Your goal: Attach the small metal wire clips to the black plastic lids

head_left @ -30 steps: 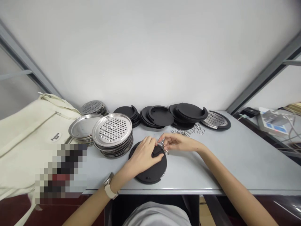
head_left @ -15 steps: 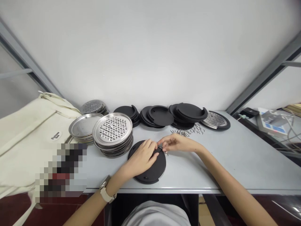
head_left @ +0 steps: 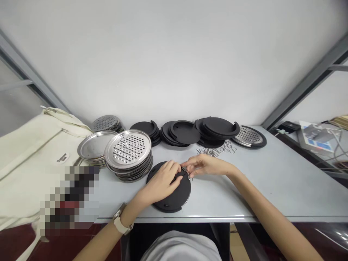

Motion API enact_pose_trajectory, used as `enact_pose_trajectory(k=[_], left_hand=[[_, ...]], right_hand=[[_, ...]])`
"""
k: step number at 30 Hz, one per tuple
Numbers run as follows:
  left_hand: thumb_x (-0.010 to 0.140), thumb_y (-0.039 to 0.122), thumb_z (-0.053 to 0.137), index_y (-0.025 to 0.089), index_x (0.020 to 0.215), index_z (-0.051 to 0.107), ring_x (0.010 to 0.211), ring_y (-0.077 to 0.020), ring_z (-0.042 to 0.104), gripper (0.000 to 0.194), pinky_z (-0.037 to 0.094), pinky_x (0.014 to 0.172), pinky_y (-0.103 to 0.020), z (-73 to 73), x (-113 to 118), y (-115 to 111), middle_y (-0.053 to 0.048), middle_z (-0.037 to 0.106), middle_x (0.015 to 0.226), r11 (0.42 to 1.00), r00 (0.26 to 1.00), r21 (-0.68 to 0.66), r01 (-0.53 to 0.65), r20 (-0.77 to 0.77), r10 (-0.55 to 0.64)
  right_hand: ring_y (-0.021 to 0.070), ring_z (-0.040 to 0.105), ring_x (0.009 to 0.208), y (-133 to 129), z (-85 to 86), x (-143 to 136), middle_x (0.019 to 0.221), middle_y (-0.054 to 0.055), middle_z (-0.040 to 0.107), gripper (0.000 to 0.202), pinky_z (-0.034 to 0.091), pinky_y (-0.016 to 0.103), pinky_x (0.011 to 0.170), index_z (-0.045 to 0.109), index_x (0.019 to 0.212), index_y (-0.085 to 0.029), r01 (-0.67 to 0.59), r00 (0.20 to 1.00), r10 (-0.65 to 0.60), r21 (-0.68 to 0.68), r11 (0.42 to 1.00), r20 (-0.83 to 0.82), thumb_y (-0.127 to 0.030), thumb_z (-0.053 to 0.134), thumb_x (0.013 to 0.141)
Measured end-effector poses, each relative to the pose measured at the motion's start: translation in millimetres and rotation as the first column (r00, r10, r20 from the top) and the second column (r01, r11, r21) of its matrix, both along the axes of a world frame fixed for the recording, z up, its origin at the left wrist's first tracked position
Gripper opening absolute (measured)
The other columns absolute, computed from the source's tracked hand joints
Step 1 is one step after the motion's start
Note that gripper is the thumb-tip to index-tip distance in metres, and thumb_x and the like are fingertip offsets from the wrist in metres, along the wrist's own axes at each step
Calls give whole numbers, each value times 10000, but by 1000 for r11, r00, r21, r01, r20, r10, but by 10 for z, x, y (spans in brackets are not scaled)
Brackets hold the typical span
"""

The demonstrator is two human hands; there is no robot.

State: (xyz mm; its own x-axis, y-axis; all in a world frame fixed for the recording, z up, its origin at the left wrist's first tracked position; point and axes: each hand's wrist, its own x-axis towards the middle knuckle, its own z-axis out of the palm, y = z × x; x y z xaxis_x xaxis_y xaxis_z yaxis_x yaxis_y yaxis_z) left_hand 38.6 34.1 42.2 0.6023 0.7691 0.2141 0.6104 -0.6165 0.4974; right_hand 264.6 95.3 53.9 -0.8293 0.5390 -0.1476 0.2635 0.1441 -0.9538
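From my remote seat I see my left hand (head_left: 164, 181) palm down over the black disc (head_left: 175, 195), unclenched, thumb apart from the bent fingers. My right hand (head_left: 202, 165) has a small wire clip (head_left: 190, 177) pinched between thumb and fingers at the disc's far right edge; exactly how the clip meets the disc I can't make out. A pale-strapped watch (head_left: 121, 219) sits on my left wrist.

The disc lies flat on the grey surface (head_left: 272, 188), close to its front edge. Just beyond my right hand I have a loose heap of wire clips (head_left: 209, 151). To the left stands a tall stack of grater plates (head_left: 127, 149), with smooth metal plates (head_left: 95, 145) beside it and more perforated plates (head_left: 107, 123) behind. Stacked black discs (head_left: 186, 133) line the back, ending at the right with a black-rimmed grater (head_left: 249, 136). A cream bag (head_left: 32, 163) fills the far left.
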Motion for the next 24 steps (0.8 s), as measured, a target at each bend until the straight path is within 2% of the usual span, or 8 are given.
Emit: enact_pose_trajectory(k=[10,17,24], left_hand=[[908,183,453,193,924,436,952,-197,473,25,419,857,-347,7,1,-5,-42,503,976,1000,1000,0,0,4,0],[898,184,494,190,925,483,920,-176,506,30,430,844,-324,-56,5,-12,-34,500,955,996,990,-67,-57,127,65],[874,178,546,191,929,524,896,-164,528,61,437,827,-302,-100,8,-8,-20,519,928,992,980,-89,-88,170,102]], right_hand=[[195,667,845,15,-43,-2,914,74,700,439,515,352,844,656,1146,-156,44,999,-44,-35,998,-15,-368,686,763],[200,668,838,0,-23,-16,899,80,693,422,519,355,832,672,1048,-128,55,998,-55,-74,996,-7,-395,718,723],[192,669,814,39,-95,-16,850,63,697,407,512,357,821,665,996,-130,42,998,-45,-113,993,-32,-367,759,678]])
